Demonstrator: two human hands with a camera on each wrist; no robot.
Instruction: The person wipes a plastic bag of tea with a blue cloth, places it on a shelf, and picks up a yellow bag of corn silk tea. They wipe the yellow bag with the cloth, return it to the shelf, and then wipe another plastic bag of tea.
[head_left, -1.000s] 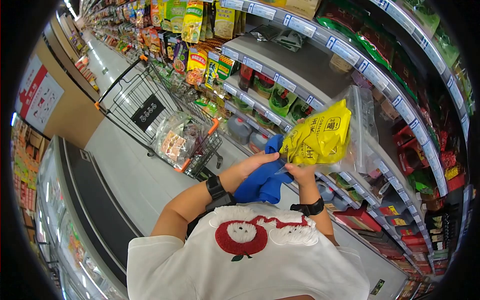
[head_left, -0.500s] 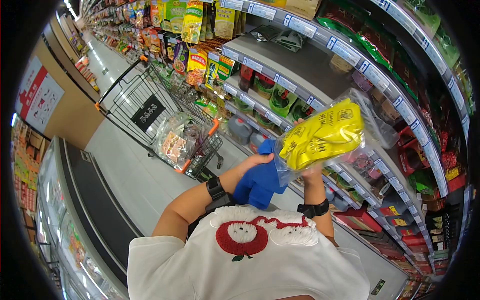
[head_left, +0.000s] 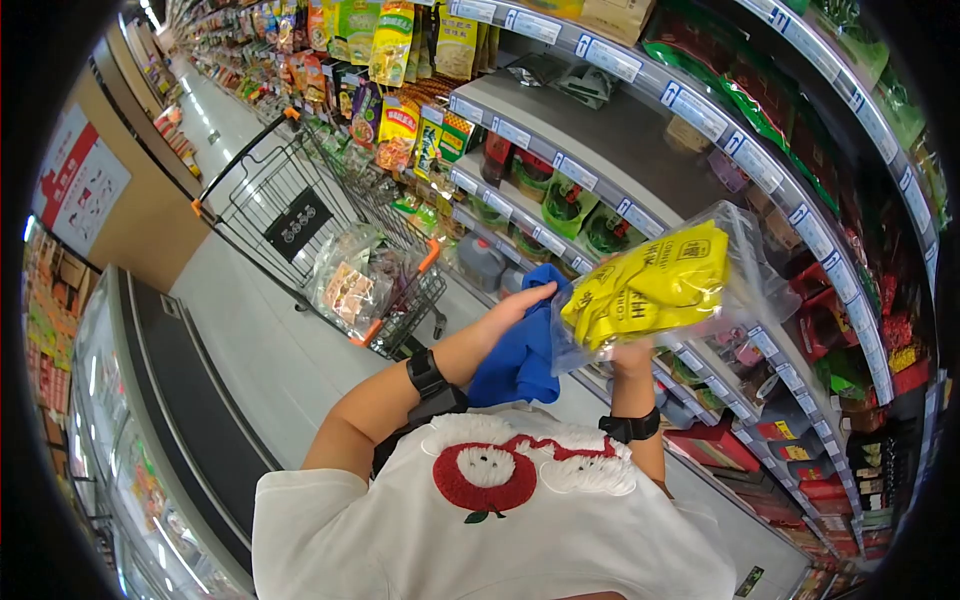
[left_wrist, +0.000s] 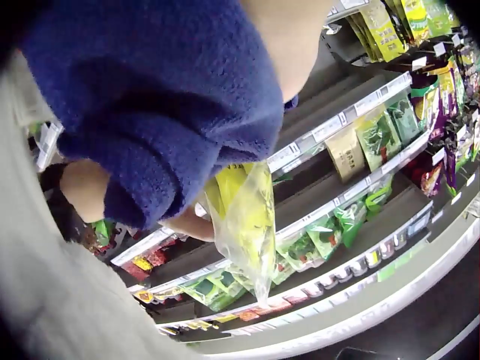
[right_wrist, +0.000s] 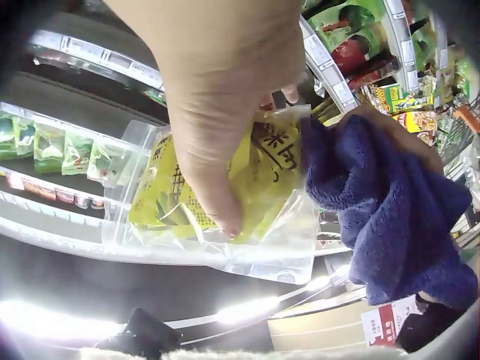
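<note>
Right of the shopping cart [head_left: 298, 219] and nearer the person: clear plastic bag [head_left: 765, 290] held in midair, yellow corn-labelled packet [head_left: 660, 285] inside. Latest change, as I log it from the remote feed: the left hand [head_left: 515, 312] sits higher along the bag's cart-side edge than half a second ago, the blue cloth [head_left: 515, 365] drawn up with it. I judge this leaves the printed face exposed, one hand steadying while the other has the cloth at the edge.

Hands: right hand [right_wrist: 217, 142] grips the bag, thumb across its face, fingers mostly hidden behind. Left holds the cloth under its thumb; I cannot place its other fingers. Cloth appears to touch the bag's cart-side edge.

Against one second back: both thumbs were then at the bag's cart-side end; now the right hand is farther from the cart, beneath the bag, and the packet stretches out flatter. Wrapped packages [head_left: 352, 288] inside the cart look unchanged.
</note>
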